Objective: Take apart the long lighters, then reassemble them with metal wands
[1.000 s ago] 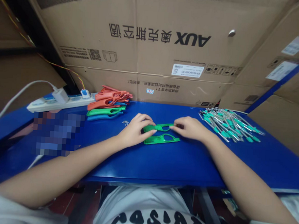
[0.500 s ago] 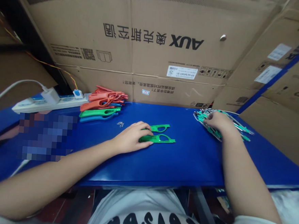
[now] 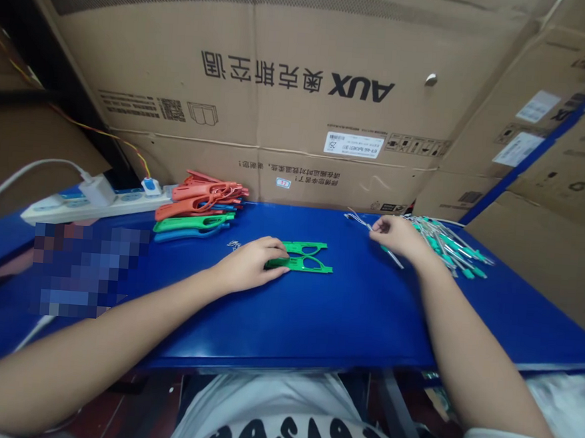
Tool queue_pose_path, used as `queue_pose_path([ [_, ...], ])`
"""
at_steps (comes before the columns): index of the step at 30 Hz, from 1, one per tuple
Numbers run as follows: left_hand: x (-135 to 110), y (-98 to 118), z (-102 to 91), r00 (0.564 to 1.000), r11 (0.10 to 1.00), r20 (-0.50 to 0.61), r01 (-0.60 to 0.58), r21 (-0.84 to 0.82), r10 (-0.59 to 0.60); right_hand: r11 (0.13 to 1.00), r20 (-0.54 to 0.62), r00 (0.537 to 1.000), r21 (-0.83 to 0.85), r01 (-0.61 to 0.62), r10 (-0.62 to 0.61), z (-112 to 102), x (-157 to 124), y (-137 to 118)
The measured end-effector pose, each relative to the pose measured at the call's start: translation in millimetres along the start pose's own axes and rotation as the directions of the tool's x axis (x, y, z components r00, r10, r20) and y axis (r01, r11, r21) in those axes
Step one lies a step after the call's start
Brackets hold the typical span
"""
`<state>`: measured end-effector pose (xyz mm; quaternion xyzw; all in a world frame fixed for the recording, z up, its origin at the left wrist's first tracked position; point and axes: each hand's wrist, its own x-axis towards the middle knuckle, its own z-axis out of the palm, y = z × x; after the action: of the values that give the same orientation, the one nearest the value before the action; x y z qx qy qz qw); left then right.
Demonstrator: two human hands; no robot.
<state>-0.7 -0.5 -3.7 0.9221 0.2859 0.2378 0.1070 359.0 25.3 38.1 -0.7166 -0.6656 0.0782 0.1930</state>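
My left hand (image 3: 252,264) rests on the blue table with its fingers curled over two green plastic handle halves (image 3: 314,267). Side by side, these show an oval opening each toward the right end, while their left ends are under my fingers. My right hand (image 3: 398,238) pinches a thin metal rod with a green collar and white wires (image 3: 360,218). The wires stick out to the left of my fingertips, and the rod's end points down toward the table. Just right of that hand lies a pile of similar rods with green collars (image 3: 453,250).
Red, green and blue plastic handle pieces (image 3: 204,199) are stacked at the back left. Behind them runs a white power strip (image 3: 47,210) with plugs and cables. Small metal bits (image 3: 233,245) lie beside my left hand. Cardboard (image 3: 279,124) walls the back of the table (image 3: 315,327).
My right hand has moved left out of the pile, bringing one wired rod with it. My left hand and the green halves have shifted slightly left, and the halves sit closer together.
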Motion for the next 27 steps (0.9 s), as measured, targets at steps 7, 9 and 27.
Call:
queue_pose_path([
  [7,0.8,-14.2,-13.4,0.999,0.998,0.023,0.024,0.050,-0.026,0.815,-0.086,0.844,0.225,0.534,-0.529,19.0,-17.8,-31.8],
  [9,0.9,-17.8,-18.7,0.999,0.999,0.048,0.011,0.047,-0.013,0.775,-0.075,0.802,0.219,0.593,-0.592,23.1,-23.7,-40.5],
  [27,0.8,-1.5,3.9,0.965,0.973,-0.189,0.149,-0.178,-0.183,0.686,-0.058,0.710,0.216,0.695,-0.701,32.2,-40.2,-60.5],
])
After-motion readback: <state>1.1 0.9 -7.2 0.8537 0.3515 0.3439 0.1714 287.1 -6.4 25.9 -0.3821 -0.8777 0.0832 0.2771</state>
